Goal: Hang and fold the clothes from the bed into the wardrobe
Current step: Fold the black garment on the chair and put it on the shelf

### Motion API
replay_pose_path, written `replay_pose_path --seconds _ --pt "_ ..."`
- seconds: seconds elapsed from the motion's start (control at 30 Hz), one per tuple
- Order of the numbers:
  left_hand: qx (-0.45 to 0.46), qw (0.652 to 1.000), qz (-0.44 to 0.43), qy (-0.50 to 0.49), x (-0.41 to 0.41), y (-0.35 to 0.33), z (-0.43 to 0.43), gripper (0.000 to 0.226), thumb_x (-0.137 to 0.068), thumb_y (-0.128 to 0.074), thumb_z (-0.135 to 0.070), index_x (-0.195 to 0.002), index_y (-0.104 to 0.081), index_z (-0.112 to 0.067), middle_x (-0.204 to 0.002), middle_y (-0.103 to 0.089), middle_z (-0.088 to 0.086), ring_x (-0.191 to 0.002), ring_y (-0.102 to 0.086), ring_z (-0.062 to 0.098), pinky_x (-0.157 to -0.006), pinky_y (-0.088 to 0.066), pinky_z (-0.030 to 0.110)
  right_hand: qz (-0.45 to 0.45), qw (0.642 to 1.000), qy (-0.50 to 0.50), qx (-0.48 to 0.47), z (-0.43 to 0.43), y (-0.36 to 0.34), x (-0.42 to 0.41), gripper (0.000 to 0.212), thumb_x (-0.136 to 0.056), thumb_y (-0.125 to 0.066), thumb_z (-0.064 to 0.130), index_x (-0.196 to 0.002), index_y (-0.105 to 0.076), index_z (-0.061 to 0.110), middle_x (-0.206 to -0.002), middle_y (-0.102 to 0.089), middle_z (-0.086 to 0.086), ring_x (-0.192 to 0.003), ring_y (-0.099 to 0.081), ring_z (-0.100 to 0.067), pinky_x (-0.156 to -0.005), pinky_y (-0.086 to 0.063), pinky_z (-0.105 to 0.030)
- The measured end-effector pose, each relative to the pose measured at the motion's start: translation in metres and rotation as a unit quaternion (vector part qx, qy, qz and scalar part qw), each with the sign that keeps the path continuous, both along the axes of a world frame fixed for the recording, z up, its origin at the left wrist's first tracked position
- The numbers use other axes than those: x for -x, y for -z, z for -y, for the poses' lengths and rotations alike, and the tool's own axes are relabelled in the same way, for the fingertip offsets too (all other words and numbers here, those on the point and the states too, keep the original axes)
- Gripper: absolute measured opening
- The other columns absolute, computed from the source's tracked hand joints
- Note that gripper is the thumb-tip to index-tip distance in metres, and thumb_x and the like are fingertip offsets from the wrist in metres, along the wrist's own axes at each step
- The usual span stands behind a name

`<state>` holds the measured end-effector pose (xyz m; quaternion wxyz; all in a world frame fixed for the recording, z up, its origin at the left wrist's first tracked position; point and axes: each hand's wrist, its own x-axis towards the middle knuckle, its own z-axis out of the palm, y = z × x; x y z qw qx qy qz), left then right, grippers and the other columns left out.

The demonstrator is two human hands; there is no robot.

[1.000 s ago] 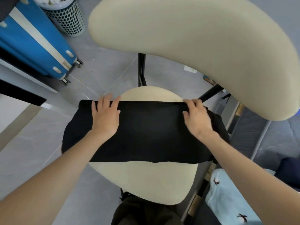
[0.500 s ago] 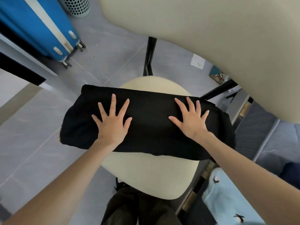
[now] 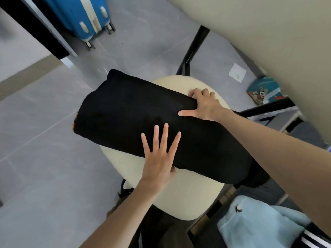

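A folded black garment (image 3: 134, 113) lies slantwise across the cream seat (image 3: 188, 194) of a chair. Its left end juts past the seat's edge over the grey floor (image 3: 44, 158), and its right end droops off the other side under the right forearm. A sliver of coloured print shows at the left end. The left grip (image 3: 159, 158) lies flat on the near edge of the garment, fingers (image 3: 166, 135) straight and spread wide apart, pressing the cloth down; the thumb is mostly hidden at the cloth's edge. The right grip (image 3: 206, 106) sits at the far edge, its fingers bent over the fold where cloth meets seat and its thumb stretched flat on top, so it is clamped on the garment there. The chair's cream back (image 3: 268, 33) fills the upper right, with a black frame bar (image 3: 193, 49) running down behind the seat. A blue suitcase (image 3: 84, 15) on wheels stands on the floor at the upper left. Beyond the seat, on the floor, lie a white scrap of paper (image 3: 237, 72) and a box (image 3: 263, 90) with a panda picture. At the lower right lies a pale blue cloth (image 3: 259, 226) with small dark marks.
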<state>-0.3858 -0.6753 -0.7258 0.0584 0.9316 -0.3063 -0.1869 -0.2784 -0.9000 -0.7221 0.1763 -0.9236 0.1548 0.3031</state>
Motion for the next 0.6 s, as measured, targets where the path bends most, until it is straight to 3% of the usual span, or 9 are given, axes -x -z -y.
replay_pose_path --seconds 0.13,0.2,0.27,0.33,0.4,0.53,0.6 --pt "-0.008 0.999 -0.005 -0.034 0.005 0.007 0.008 0.119 -0.065 -0.075 -0.063 -0.154 -0.006 -0.024 -0.16 0.001 0.017 -0.145 0.003 0.043 -0.107 0.013 0.068 -0.045 0.999 -0.01 -0.013 0.001 0.005 -0.002 0.082 -0.065 -0.054 0.084 -0.123 -0.054 0.025 -0.119 -0.061 0.0 -0.113 -0.053 -0.026 -0.104 -0.037 -0.052" --pt "-0.017 0.999 -0.012 -0.04 0.006 0.01 0.01 0.121 -0.062 -0.071 -0.071 -0.154 -0.009 -0.024 -0.16 -0.002 0.018 -0.145 -0.001 0.045 -0.106 0.013 0.069 -0.059 0.997 0.008 -0.055 0.003 0.003 -0.001 0.079 -0.066 -0.058 0.081 -0.125 -0.057 0.028 -0.119 -0.064 0.002 -0.112 -0.057 -0.024 -0.101 -0.043 -0.043" --pt "-0.027 0.998 -0.015 -0.046 0.008 0.011 0.012 0.12 -0.063 -0.076 -0.064 -0.154 -0.009 -0.024 -0.16 -0.003 0.018 -0.144 -0.002 0.047 -0.106 0.011 0.071 -0.074 0.995 0.017 -0.068 0.004 0.001 0.0 0.08 -0.066 -0.06 0.08 -0.126 -0.057 0.027 -0.115 -0.064 0.002 -0.109 -0.058 -0.023 -0.095 -0.047 -0.038" --pt "-0.045 0.998 -0.014 -0.05 0.01 0.011 0.013 0.115 -0.068 -0.081 -0.043 -0.154 -0.006 -0.026 -0.16 -0.002 0.019 -0.144 -0.001 0.049 -0.104 0.011 0.073 -0.085 0.993 0.022 -0.082 0.003 -0.002 0.004 0.081 -0.067 -0.059 0.08 -0.129 -0.055 0.028 -0.115 -0.062 0.005 -0.11 -0.057 -0.022 -0.094 -0.046 -0.037" --pt "-0.056 0.997 -0.021 -0.046 0.009 0.007 0.012 0.105 -0.074 -0.077 -0.032 -0.153 -0.008 -0.03 -0.16 -0.003 0.018 -0.144 -0.002 0.049 -0.102 0.012 0.074 -0.076 0.991 0.03 -0.105 0.001 -0.006 0.013 0.072 -0.073 -0.058 0.076 -0.128 -0.056 0.03 -0.114 -0.061 0.008 -0.109 -0.057 -0.019 -0.093 -0.046 -0.034" --pt "-0.025 0.998 -0.048 -0.019 0.009 -0.009 -0.004 0.093 -0.086 -0.063 -0.04 -0.15 0.004 -0.04 -0.162 0.001 0.006 -0.146 0.001 0.043 -0.105 0.008 0.072 -0.016 0.983 0.099 -0.15 -0.003 -0.026 0.042 0.032 -0.08 -0.061 0.065 -0.097 -0.062 0.038 -0.09 -0.063 0.019 -0.082 -0.059 -0.003 -0.069 -0.043 -0.018" --pt "0.026 0.998 -0.061 -0.011 0.007 -0.024 -0.021 0.096 -0.089 -0.058 -0.029 -0.144 0.018 -0.047 -0.162 0.003 -0.003 -0.148 0.003 0.035 -0.111 0.006 0.065 0.008 0.964 0.179 -0.196 -0.005 -0.047 0.056 0.034 -0.073 -0.066 0.067 -0.088 -0.064 0.037 -0.084 -0.07 0.018 -0.077 -0.067 -0.006 -0.071 -0.052 -0.02"
